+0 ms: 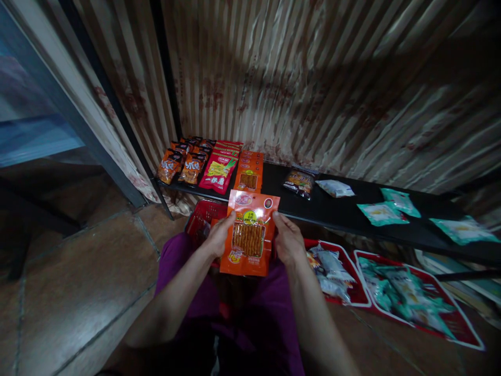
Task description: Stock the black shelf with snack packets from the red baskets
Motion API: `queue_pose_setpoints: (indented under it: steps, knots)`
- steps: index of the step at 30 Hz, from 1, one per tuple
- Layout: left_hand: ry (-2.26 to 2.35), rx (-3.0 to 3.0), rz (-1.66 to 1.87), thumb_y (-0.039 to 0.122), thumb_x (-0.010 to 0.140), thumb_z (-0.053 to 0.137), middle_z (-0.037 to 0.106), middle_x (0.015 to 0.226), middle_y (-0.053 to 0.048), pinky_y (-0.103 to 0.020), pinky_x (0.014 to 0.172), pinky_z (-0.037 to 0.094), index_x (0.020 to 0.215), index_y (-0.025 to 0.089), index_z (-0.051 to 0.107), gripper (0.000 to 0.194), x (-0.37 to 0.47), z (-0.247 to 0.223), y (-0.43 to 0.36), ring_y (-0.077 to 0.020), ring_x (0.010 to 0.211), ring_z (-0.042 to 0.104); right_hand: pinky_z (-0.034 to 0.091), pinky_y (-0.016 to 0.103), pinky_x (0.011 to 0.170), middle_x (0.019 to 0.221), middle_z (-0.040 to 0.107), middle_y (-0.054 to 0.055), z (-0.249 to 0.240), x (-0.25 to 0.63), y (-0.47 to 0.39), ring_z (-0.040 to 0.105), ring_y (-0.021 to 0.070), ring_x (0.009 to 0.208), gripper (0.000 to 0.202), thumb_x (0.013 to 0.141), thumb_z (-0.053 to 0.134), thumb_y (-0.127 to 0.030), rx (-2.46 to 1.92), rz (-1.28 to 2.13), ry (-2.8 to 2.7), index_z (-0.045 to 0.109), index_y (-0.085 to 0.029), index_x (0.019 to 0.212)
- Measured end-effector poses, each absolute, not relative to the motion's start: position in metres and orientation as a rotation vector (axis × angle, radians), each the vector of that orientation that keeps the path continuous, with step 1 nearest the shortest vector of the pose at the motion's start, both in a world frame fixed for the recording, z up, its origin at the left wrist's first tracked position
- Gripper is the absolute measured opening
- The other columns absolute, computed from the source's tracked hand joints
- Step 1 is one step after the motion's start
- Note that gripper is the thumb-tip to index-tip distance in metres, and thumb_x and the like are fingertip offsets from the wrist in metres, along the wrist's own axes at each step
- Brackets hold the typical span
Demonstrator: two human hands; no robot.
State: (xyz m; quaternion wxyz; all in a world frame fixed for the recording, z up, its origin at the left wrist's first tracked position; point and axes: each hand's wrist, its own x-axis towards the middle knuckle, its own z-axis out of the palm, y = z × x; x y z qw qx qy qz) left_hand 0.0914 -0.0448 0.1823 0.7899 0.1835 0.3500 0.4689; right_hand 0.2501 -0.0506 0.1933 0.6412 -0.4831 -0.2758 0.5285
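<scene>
Purple trousers (174, 261) fill the bottom middle of the frame, close up. Above the lap, the person holds up an orange packet (250, 237) in the middle of the frame. The left hand (219, 236) pinches its left edge and the right hand (288, 239) pinches its right edge, thumbs on the front.

Brown tiles make the floor (90, 308) at lower left. A stripy curtain (250, 68) hangs across the top. In front of it runs a long black shelf (272, 183), with orange, red and green snack packs on it.

Below the shelf are three red baskets. The left basket (207, 207) is too dark inside to tell much. The middle basket (363, 295) has silvery packs (332, 266). The right basket (467, 324), at lower right, is full of green packs (407, 290).
</scene>
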Motion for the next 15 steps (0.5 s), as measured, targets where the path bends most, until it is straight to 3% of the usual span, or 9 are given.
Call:
queue_pose_setpoints:
  steps: [15]
  knots:
    - [0.768, 0.509, 1.089, 0.050, 0.061, 0.074, 0.072, 0.088, -0.008, -0.039, 0.094, 0.044, 0.089, 0.013, 0.068, 0.046, 0.0893, 0.1863, -0.0447, -0.0261, 0.099, 0.063, 0.051, 0.021, 0.058, 0.070, 0.073, -0.002, 0.1990, 0.2472, -0.0540, 0.064, 0.0110, 0.058, 0.023, 0.055, 0.080, -0.032, -1.062, 1.109, -0.512, 0.071, -0.020, 0.073]
